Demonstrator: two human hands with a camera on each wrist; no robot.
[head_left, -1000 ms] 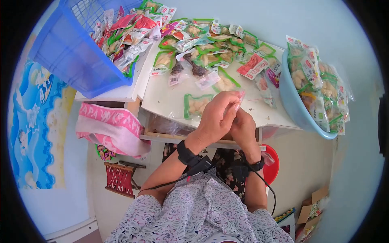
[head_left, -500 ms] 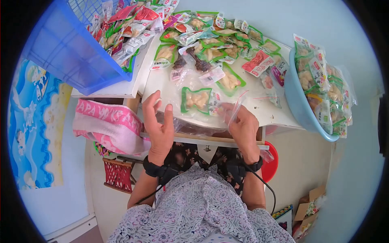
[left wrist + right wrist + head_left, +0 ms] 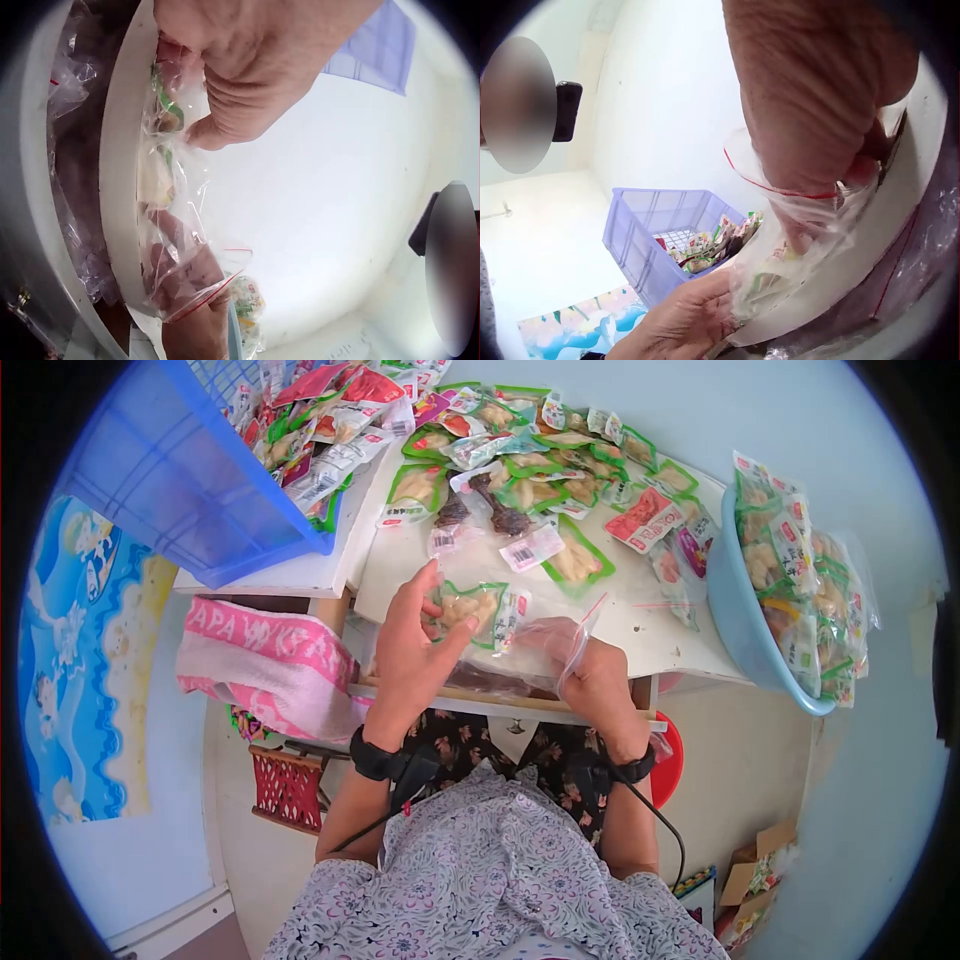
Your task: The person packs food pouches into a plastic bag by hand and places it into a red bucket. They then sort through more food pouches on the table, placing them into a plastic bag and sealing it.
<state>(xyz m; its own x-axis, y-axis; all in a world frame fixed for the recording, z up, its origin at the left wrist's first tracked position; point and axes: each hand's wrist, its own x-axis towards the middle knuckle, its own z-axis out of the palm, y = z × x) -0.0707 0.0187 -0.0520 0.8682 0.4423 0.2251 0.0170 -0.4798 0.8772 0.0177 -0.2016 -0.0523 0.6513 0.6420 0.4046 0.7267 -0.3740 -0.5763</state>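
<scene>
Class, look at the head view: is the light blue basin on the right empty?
No, the light blue basin is heaped with snack packets.

The head view looks down from above; both wrist views look up close, sharing the clear bag (image 3: 545, 645).

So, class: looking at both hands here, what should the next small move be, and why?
Probably push the green-edged snack packet deeper into the clear zip bag. The left hand pinches the packet at the bag's mouth, the right hand holds that bag open at the table edge, and the packet looks only partly inside.
</scene>
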